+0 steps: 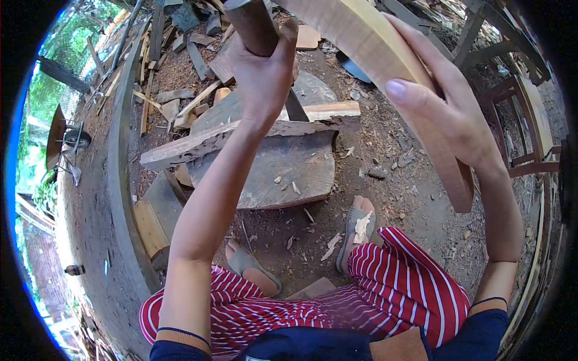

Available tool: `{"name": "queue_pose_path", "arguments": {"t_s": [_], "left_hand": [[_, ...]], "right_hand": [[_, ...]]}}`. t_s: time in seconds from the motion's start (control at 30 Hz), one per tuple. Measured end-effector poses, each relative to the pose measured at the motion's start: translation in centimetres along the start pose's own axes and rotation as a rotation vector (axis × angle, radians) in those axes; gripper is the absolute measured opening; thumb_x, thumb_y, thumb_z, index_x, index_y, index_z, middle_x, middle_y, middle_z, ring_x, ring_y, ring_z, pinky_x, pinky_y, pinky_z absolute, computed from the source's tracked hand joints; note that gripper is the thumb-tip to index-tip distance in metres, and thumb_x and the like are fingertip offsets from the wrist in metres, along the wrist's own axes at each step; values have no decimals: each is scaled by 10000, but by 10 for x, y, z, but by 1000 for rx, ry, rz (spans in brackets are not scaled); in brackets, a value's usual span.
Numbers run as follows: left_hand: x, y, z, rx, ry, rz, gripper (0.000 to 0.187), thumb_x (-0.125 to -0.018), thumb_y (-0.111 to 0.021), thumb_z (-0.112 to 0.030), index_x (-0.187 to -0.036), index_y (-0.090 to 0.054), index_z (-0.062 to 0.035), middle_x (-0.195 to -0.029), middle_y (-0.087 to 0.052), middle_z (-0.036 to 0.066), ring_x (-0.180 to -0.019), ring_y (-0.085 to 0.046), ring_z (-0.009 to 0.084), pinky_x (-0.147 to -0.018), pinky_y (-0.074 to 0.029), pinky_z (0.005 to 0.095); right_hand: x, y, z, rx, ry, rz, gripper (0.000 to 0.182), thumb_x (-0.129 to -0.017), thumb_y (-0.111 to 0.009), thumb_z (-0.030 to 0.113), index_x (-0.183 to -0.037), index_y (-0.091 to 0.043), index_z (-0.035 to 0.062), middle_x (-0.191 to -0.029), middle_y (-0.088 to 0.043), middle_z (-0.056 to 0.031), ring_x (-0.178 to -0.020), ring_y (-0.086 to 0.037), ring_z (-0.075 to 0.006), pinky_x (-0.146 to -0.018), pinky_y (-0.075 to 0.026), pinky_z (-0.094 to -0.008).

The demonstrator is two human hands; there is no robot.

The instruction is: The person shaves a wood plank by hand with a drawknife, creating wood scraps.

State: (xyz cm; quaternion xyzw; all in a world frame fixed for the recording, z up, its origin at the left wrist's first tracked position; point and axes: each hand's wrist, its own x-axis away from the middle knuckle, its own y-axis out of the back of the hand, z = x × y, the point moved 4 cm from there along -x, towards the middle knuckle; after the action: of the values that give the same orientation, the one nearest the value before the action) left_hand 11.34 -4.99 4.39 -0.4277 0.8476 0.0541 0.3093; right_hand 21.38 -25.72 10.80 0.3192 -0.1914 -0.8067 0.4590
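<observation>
My left hand is closed around the thick, round wooden handle of a bladed tool. Below the fist a dark blade shows in part, in front of a rough-edged wooden plank. On the right, my right hand grips a long, curved piece of wood, thumb on its near face and fingers over its outer edge. That piece is raised and slanted, its upper end cut off by the top of the view. The plank lies across a wooden chopping block with a few chips on it.
Sandalled feet stand just before the block. Wood chips cover the ground, and scrap wood is piled behind. A long beam runs along the left, with a wheelbarrow beyond it. Wooden frames stand at the right.
</observation>
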Motion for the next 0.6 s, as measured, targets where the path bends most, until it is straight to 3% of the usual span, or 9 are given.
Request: {"name": "queue_pose_path", "arguments": {"t_s": [0.17,0.23,0.43,0.47,0.53,0.6], "left_hand": [[5,-11,9,-46,-48,-3,169,-909,-672,-86,-872,-515,-34,-542,-469,17,-410,-454,101,-390,-366,270],[7,-13,8,-90,-60,-65,256,-890,-703,-169,-735,-539,-47,-588,-560,-8,-536,-507,56,-511,-398,244],[11,-16,4,-84,24,10,267,-880,-718,-189,-741,-546,-39,-600,-571,0,-556,-521,60,-552,-415,244],[11,-15,7,-85,24,8,267,-880,-718,-189,-741,-546,-39,-600,-571,0,-556,-521,60,-552,-415,244],[8,-16,3,-238,-228,-8,202,-921,-696,-134,-834,-547,-29,-588,-543,30,-431,-497,94,-402,-398,268],[6,-12,1,-187,-204,7,202,-920,-700,-137,-835,-550,-31,-585,-542,29,-427,-493,90,-396,-392,264]], "right_hand": [[5,1,-1,-13,-37,9,819,-840,-595,488,-1485,-377,33,-1370,-487,-246,-1234,-510,-325,-1037,-399,-406],[6,1,-6,-18,-32,12,834,-834,-597,500,-1486,-375,30,-1399,-465,-252,-1264,-487,-335,-1062,-375,-416],[11,5,-14,20,-48,-4,846,-835,-609,500,-1488,-366,21,-1436,-432,-252,-1302,-457,-345,-1085,-354,-422],[11,5,-14,19,-46,-3,846,-835,-609,500,-1488,-366,21,-1436,-432,-252,-1302,-457,-345,-1085,-354,-422],[12,6,-16,24,-43,-9,844,-838,-610,501,-1490,-365,24,-1435,-429,-257,-1309,-452,-346,-1088,-353,-420],[12,7,-19,30,-41,-10,847,-836,-611,505,-1490,-365,27,-1429,-435,-259,-1302,-457,-347,-1084,-356,-421]]}}
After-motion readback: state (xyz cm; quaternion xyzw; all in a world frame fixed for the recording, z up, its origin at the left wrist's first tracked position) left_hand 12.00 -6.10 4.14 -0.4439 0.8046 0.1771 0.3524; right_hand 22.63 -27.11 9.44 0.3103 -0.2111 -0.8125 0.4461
